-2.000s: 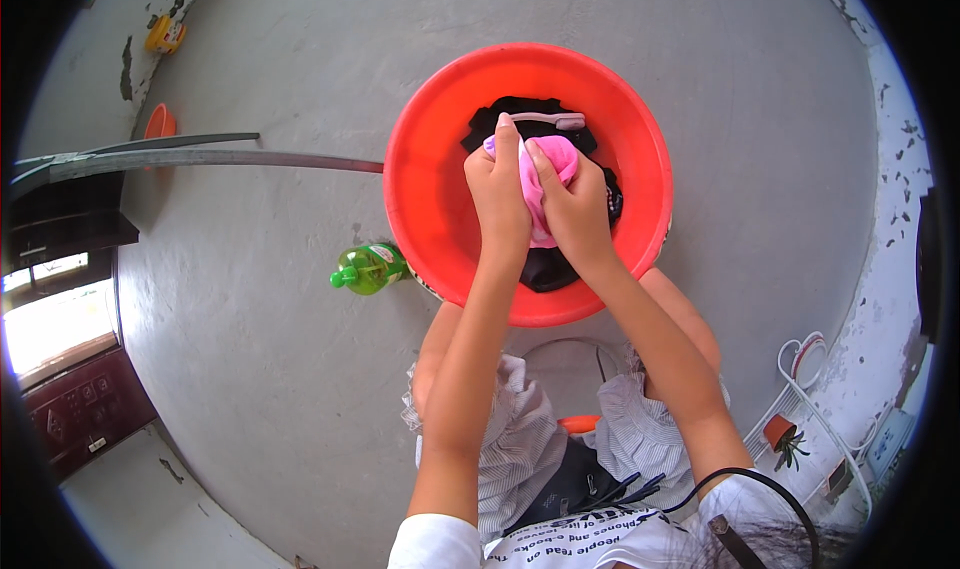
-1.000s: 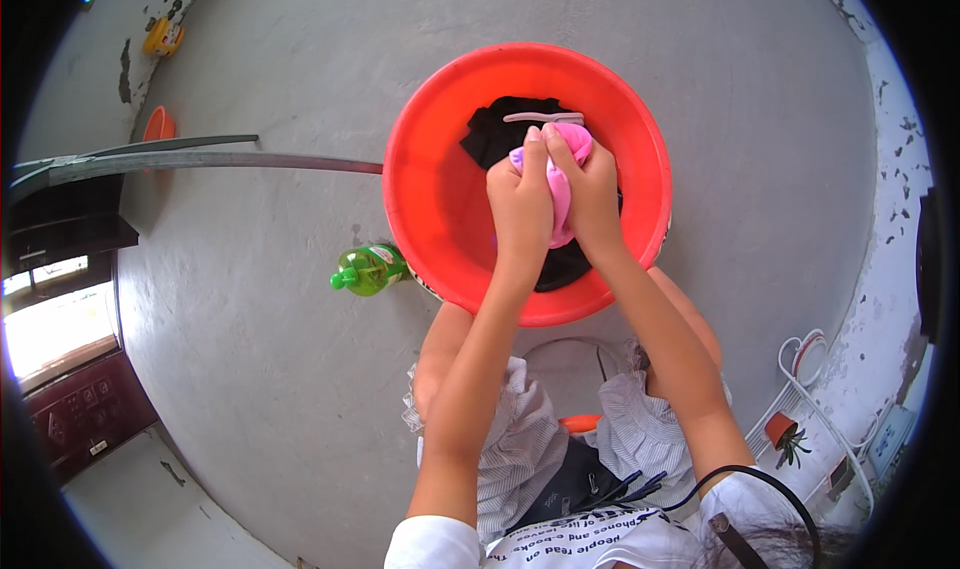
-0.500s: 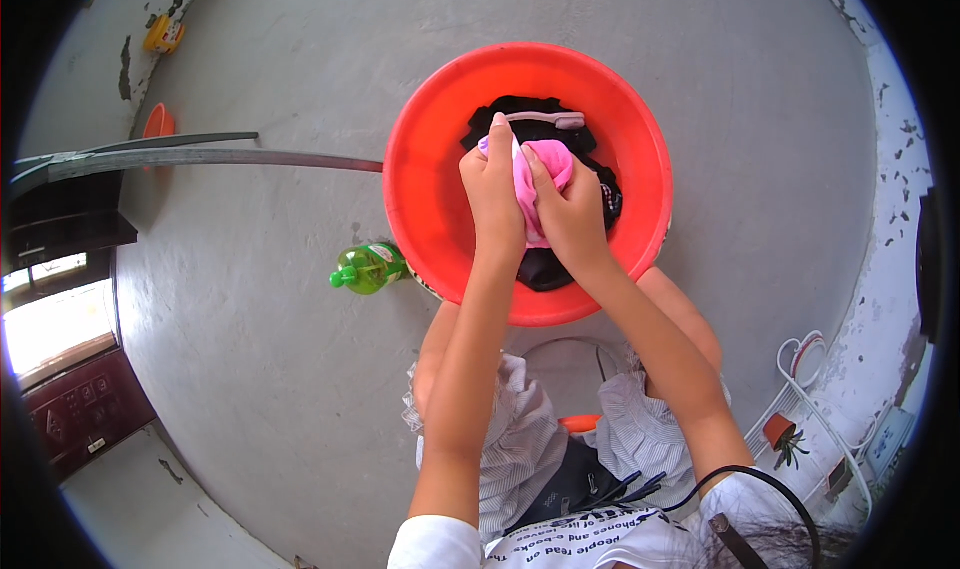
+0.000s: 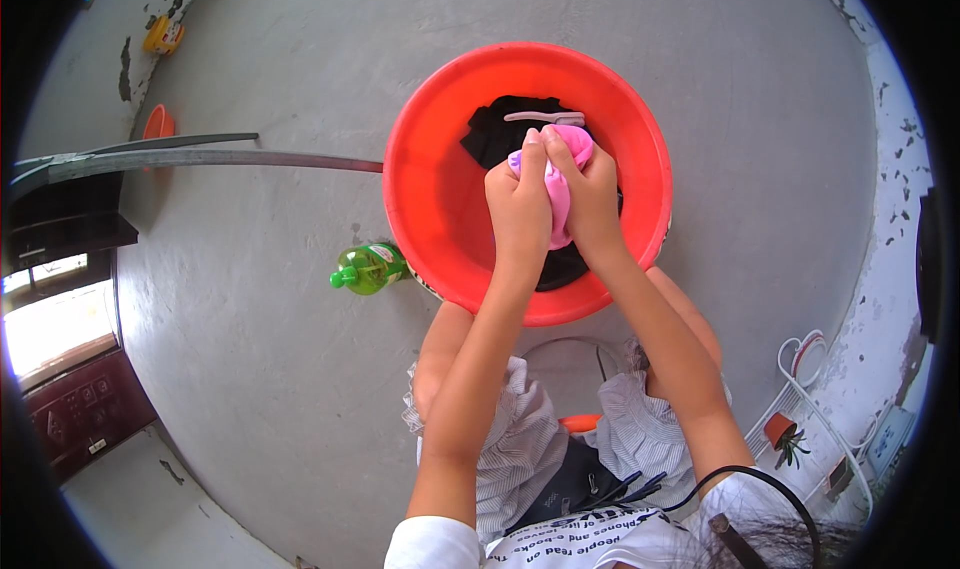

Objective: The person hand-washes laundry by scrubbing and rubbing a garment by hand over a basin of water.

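Observation:
Over a large red plastic basin [image 4: 420,169], both my hands grip one bunched pink cloth [image 4: 559,209]. My left hand [image 4: 519,204] is closed round its left side, and my right hand [image 4: 592,201] is closed round the other side, thumbs close together on top. Between the palms a strip of the pink fabric shows; the rest is hidden by my fingers. Black cloth [image 4: 490,134] lies in the basin beyond my hands, with more black fabric [image 4: 563,269] under my wrists. A pale pink strap-like piece [image 4: 530,118] rests across the far cloth.
A green bottle [image 4: 367,270] stands on the floor left of the basin. Long grey bars [image 4: 220,157] reach in from the left up to the basin's rim. At right is a white wire rack [image 4: 800,399] with a potted plant [image 4: 782,432]. A small orange basin [image 4: 159,121] sits far left.
Both hands have shifted slightly right with the pink cloth, and the left has drawn closer to the right. My thumbs now meet on top. The pale strap shows more fully.

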Demonstrator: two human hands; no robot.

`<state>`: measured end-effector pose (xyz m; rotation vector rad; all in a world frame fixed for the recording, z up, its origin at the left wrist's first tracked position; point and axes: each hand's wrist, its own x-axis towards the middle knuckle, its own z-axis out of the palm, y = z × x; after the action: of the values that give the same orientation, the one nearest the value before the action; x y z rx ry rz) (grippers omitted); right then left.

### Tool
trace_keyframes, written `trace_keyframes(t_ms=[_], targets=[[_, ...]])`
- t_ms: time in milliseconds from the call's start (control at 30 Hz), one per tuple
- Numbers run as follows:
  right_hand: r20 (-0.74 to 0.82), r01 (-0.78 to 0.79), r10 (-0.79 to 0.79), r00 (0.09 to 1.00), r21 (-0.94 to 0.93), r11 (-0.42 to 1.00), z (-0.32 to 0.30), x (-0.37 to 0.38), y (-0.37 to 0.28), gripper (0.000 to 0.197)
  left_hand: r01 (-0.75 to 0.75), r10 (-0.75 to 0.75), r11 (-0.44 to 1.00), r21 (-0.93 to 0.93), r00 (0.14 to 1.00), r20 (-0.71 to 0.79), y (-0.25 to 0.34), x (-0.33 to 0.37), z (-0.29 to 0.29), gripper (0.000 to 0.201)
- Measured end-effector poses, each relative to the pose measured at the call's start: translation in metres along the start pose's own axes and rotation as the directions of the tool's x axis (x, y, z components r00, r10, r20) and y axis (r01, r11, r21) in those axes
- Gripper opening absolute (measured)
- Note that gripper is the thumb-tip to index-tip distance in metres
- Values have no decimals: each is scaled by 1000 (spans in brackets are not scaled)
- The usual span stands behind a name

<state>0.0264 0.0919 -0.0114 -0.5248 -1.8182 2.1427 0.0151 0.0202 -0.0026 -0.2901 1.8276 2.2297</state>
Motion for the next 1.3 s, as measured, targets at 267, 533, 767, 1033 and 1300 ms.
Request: trace_keyframes(t_ms=[267, 533, 767, 1033, 1300], targets=[[53, 89, -82, 995, -136, 987, 10, -17, 3, 25, -26, 21, 997, -72, 998, -67, 13, 15, -10, 42], [-5, 66, -67, 998, -93, 993, 4, -8, 4, 23, -42, 40, 997, -58, 999, -27, 7, 5, -1, 36], [17, -17, 17, 1000, -15, 1000, -4, 4, 7, 25, 34, -34, 999, -5, 999, -3, 1, -3, 3, 34], [54, 66, -60, 997, -119, 991, 8, -14, 3, 24, -30, 27, 998, -51, 997, -68, 11, 13, -10, 43], [23, 92, -89, 996, -164, 982, 5, -10, 3, 26, -44, 40, 994, -103, 998, -41, 7, 7, -3, 37]])
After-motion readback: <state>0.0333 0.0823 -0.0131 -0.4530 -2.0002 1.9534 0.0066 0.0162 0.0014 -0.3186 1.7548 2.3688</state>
